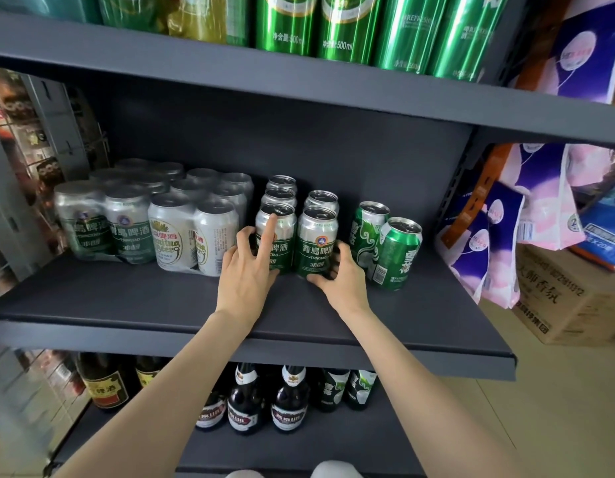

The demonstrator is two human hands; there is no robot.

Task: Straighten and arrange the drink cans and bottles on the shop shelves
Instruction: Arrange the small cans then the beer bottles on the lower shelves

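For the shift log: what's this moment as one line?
left hand: grips front-left Tsingtao can | right hand: grips front-right Tsingtao can | middle shelf

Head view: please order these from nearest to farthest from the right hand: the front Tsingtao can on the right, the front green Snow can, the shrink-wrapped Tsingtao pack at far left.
1. Front Tsingtao can on the right: touched by the right hand.
2. Front green Snow can: just right of the hand.
3. Shrink-wrapped Tsingtao pack: far left of the shelf.

Left hand against the front-left Tsingtao can, forefinger raised to its rim. Right hand curled round the base of the neighbouring Tsingtao can. Two green cans just to the right on the grey shelf; shrink-wrapped packs to the left.
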